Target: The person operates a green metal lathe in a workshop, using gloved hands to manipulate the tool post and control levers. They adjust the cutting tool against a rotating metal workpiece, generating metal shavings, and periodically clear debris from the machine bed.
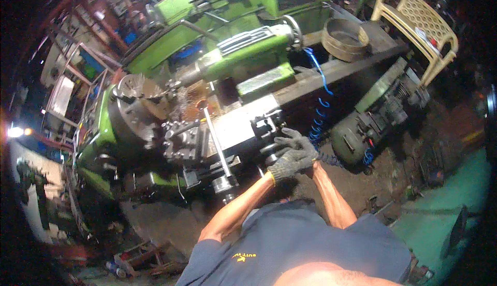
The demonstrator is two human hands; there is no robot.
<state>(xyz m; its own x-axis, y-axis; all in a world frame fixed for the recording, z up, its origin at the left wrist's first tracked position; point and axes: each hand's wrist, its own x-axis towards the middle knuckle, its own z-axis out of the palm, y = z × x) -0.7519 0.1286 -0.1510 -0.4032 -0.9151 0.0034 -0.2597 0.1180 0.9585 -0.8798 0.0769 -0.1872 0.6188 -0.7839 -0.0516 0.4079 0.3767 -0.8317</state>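
Both of my hands are in grey knit work gloves and meet in front of my body, beside the lathe. My left hand (288,165), with a yellow-edged cuff at its wrist, lies across the lower part of my right hand. Its fingers appear closed on the grey glove (304,149) near the bare right wrist; the overlap partly hides them. My right hand (296,140) points up and to the left, its fingers apart and nothing in them. Just beyond the fingertips is a dark metal fitting (268,124) on the lathe carriage.
A green lathe (253,42) spans the far side, with a large chuck (137,99) and tool post (182,140) to the left. A long bright rod (218,146) slants nearby. Rightward are a blue coiled hose (322,111), a compressor (349,138), a round metal ring (344,45) and a beige chair (414,24).
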